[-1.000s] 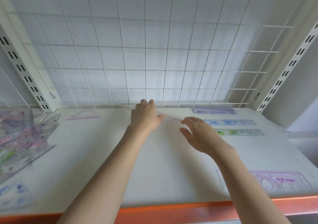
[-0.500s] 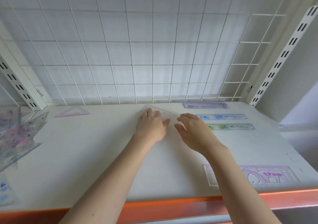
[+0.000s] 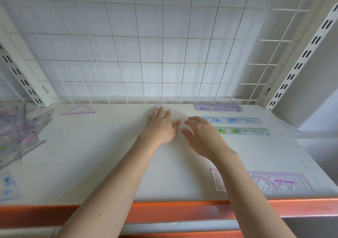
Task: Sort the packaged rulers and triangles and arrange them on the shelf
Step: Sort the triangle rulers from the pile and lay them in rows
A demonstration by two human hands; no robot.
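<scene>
A clear triangle (image 3: 175, 112) is pressed flat near the back of the shelf (image 3: 91, 155) under the straight fingers of the left hand (image 3: 161, 126), probably to square it beside the rulers (image 3: 232, 120), with the right hand (image 3: 203, 137) hovering open, nothing held.

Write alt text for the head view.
A person's left hand presses flat on a clear triangle at the back of a white shelf, right hand open beside it. Three rulers lie to the right.

clear triangle (image 3: 175, 112) half under left hand (image 3: 161, 126), packet pile (image 3: 16, 133) cut off left
</scene>
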